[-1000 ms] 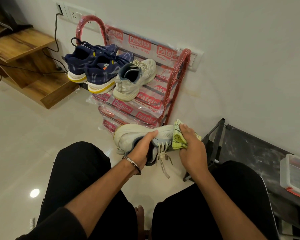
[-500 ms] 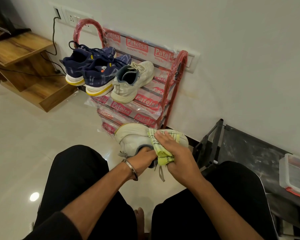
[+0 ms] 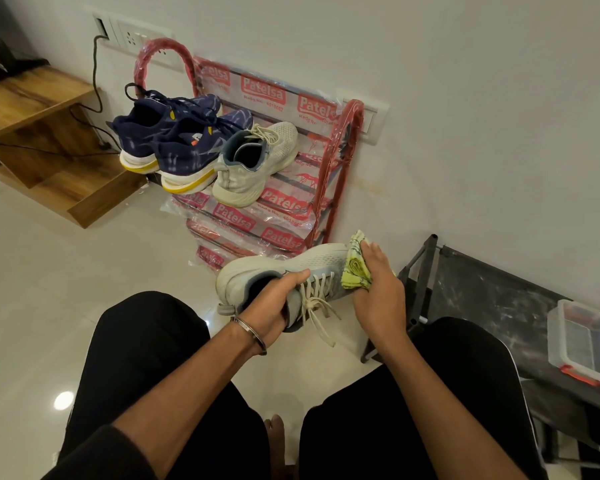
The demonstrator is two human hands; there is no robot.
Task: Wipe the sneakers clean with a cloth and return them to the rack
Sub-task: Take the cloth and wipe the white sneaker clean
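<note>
Since half a second ago the cloth [image 3: 355,268] has slid from the middle of the shoe out to its toe end, back to where it was a second ago — looks like back-and-forth strokes.

Going left to right: two navy sneakers [image 3: 174,140] sit at the left end of the red rack [image 3: 340,161] on its top shelf, with one pale sneaker [image 3: 257,164] just beside them. Its mate, the white sneaker [image 3: 291,271], is held in the air in front of the rack's lower shelves. The left hand [image 3: 274,306] has its fingers tucked inside the collar and thumb over the top — solid hold. The right hand [image 3: 378,292] grips the bunched cloth against the toe.

My guess: the shoe's light, with a soft mesh upper that gives under pressure, so the collar or heel is the best place to hold it. Laces dangle loose.
</note>
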